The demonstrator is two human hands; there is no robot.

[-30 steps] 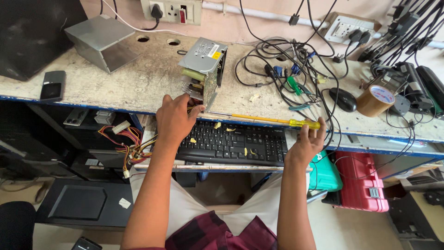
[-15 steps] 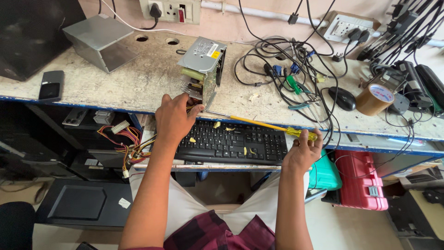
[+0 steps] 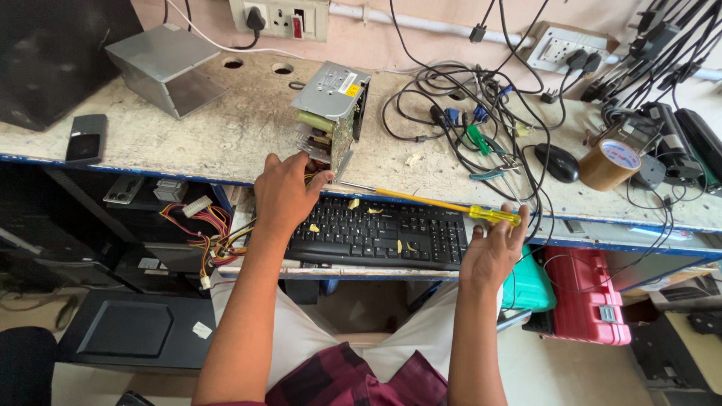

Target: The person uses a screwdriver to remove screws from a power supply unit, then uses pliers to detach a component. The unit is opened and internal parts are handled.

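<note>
Bare grey metal power supply casing (image 3: 329, 94); glossy translucent yellow plastic screwdriver handle (image 3: 494, 216)

Both bare forearms reach forward and up from bottom of view, roughly parallel, left one slightly longer in frame. Left hand (image 3: 284, 194): back of hand toward camera, wrist straight, fingers curled forward, thumb spread to right, fingertips hidden. Right hand (image 3: 492, 252): lower and nearer body, back up, fingers bent upward, thumb out to left. Hands well apart, not touching each other.
</note>
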